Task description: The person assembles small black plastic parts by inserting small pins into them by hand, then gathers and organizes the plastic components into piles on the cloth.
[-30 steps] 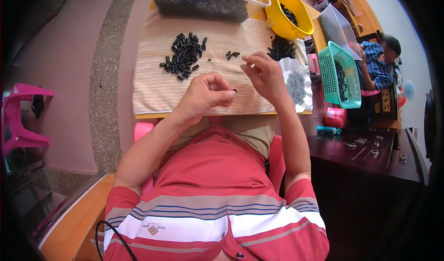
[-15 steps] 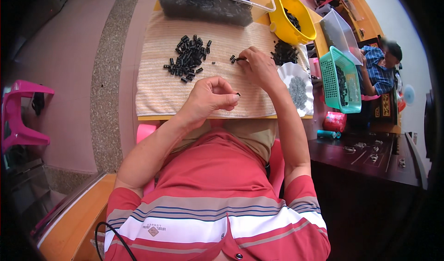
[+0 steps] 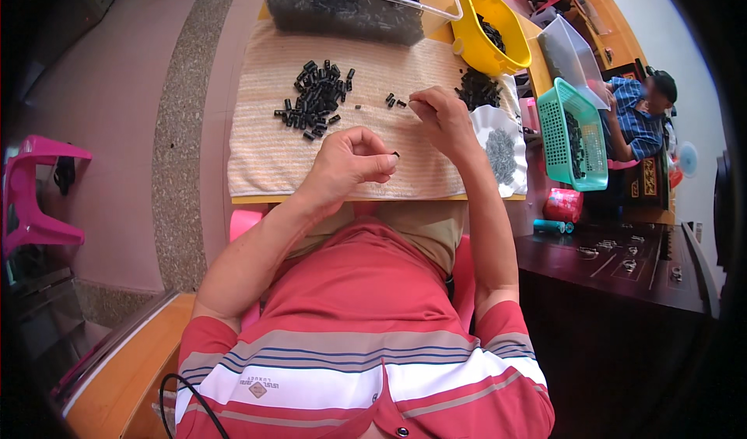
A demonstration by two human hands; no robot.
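Observation:
My left hand (image 3: 352, 165) is above the near part of the striped towel (image 3: 264, 155), thumb and forefinger pinching a small black plastic piece (image 3: 396, 154). My right hand (image 3: 445, 120) is further off and to the right, its fingertips closed together. Whatever sits between those fingertips, if anything, is too small to make out. Just left of them lie a few loose black pieces (image 3: 391, 100). A larger heap of short black cylindrical parts (image 3: 313, 96) rests on the towel at the left. Beside my right hand is another dark heap (image 3: 478, 89) of small black parts.
A clear plastic bin (image 3: 350, 19) full of black parts stands at the back. To the right are a yellow basket (image 3: 467, 30), a white scalloped dish (image 3: 481, 118) with small grey metal-looking bits, and a green basket (image 3: 551, 139). A person in a blue shirt (image 3: 634, 120) sits beyond.
My right hand has drawn back a little to the right, away from the loose black pieces it was touching. My left hand has shifted slightly left, still pinching its piece.

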